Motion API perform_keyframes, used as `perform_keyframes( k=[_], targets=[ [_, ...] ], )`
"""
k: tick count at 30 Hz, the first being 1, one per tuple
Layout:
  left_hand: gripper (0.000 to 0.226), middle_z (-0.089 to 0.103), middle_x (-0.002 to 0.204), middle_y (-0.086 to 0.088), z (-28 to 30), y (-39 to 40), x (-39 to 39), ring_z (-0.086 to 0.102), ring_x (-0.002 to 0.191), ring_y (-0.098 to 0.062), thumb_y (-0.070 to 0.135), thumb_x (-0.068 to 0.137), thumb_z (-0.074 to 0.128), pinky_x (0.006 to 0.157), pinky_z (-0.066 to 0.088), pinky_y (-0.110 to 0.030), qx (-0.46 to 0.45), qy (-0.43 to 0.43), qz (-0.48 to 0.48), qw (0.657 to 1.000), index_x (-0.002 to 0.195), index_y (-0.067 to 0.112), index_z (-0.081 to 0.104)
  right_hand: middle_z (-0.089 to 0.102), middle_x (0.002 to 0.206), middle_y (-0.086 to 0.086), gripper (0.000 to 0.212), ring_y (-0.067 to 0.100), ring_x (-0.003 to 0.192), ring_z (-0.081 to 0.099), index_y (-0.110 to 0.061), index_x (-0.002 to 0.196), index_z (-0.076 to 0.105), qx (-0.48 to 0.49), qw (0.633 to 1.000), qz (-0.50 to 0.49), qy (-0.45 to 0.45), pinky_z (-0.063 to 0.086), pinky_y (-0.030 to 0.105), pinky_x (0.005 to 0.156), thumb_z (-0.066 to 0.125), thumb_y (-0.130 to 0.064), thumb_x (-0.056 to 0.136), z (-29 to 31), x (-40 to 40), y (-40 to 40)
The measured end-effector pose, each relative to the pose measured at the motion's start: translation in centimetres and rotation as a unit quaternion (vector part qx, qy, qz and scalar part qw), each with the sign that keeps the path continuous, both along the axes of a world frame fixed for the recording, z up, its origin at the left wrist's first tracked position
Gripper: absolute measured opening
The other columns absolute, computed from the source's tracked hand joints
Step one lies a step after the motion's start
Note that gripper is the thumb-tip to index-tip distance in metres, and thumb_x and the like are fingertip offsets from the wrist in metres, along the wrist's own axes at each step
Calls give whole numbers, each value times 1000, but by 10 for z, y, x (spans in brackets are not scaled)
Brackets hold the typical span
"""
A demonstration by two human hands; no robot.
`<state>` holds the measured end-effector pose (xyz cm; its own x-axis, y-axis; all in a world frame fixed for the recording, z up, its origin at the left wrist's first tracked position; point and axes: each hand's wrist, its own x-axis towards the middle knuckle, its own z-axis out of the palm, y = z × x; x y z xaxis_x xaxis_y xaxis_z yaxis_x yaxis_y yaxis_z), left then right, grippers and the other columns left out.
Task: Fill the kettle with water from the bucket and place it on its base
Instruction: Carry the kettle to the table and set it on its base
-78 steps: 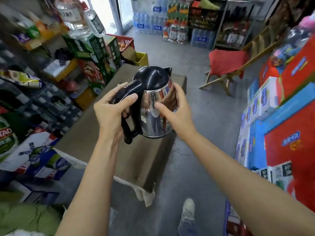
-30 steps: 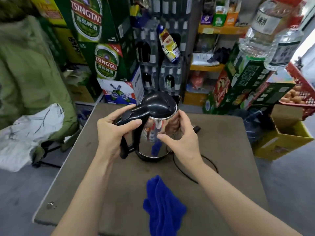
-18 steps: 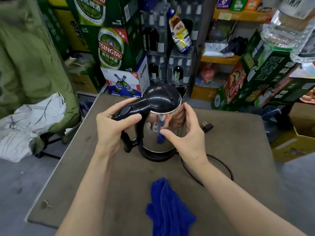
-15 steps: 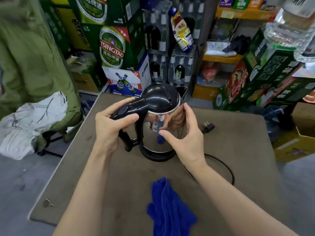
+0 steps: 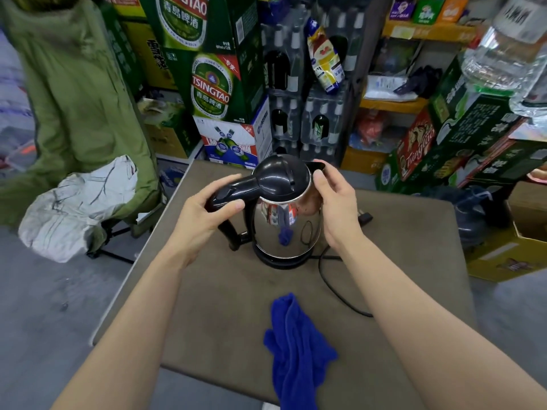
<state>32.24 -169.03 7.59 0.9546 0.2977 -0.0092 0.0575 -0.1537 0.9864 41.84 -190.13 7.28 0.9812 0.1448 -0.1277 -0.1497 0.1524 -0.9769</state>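
A shiny steel kettle (image 5: 285, 229) with a closed black lid and black handle stands upright on its black round base (image 5: 281, 261) at the middle of the brown table (image 5: 225, 306). My left hand (image 5: 204, 214) is wrapped around the top of the handle. My right hand (image 5: 337, 202) rests against the kettle's right side, thumb near the spout. A black power cord (image 5: 334, 287) runs from the base across the table toward me, and its plug (image 5: 365, 216) lies behind the kettle. No bucket is in view.
A blue cloth (image 5: 296, 341) lies crumpled on the near part of the table. Green beer cartons (image 5: 211, 84), bottle packs and shelves stand behind the table. A green coat (image 5: 77, 93) over white fabric sits at left. A yellow cardboard box (image 5: 509, 255) is on the floor at right.
I turned from the shop aisle to the table and lowered the kettle onto its base. My right hand has slid up toward the spout.
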Motion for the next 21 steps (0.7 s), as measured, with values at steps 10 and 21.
perform_keyframes(
  k=[10,21],
  targets=[
    [36,64,96,7,-4,-12,-15,58,92,-11,39,74,74,87,48,-42,-37,35,18,999,104,27,58,72,104,7,23,20,91,67,-18,115,69,35,997,-63,17,60,53,81,51,-11,102,4,-29,-10],
    [38,64,100,1,7,18,27,58,103,-21,33,68,82,97,44,-47,-75,8,-21,997,100,23,65,72,105,6,23,18,95,64,-6,117,69,42,995,-87,16,53,44,95,54,-7,99,-3,-12,1]
  ],
)
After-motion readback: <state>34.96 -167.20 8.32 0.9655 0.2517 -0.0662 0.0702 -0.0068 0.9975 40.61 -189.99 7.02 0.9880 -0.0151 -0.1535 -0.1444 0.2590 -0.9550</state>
